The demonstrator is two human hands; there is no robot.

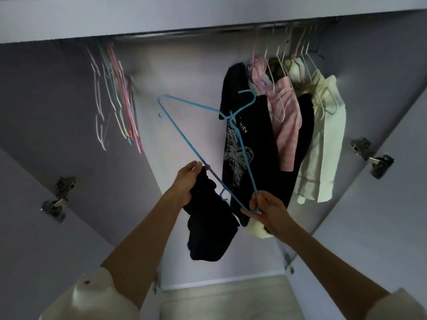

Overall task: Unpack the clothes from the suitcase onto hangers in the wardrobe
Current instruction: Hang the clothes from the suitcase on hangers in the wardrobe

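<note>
A blue wire hanger [184, 137] is held up in front of the open wardrobe, tilted with its hook toward the upper right. My right hand [265, 212] pinches the hanger's lower corner. My left hand [187, 183] grips a bunched black garment [208, 229] that hangs down beside the hanger's long bar. The garment is beside the hanger, not on it. The suitcase is out of view.
On the wardrobe rail [184, 34], several empty coloured hangers [115, 100] hang at the left. At the right hang a black printed T-shirt [245, 144], pink clothes [286, 118] and white clothes [323, 144]. Door hinges [60, 195] stick out on both open doors.
</note>
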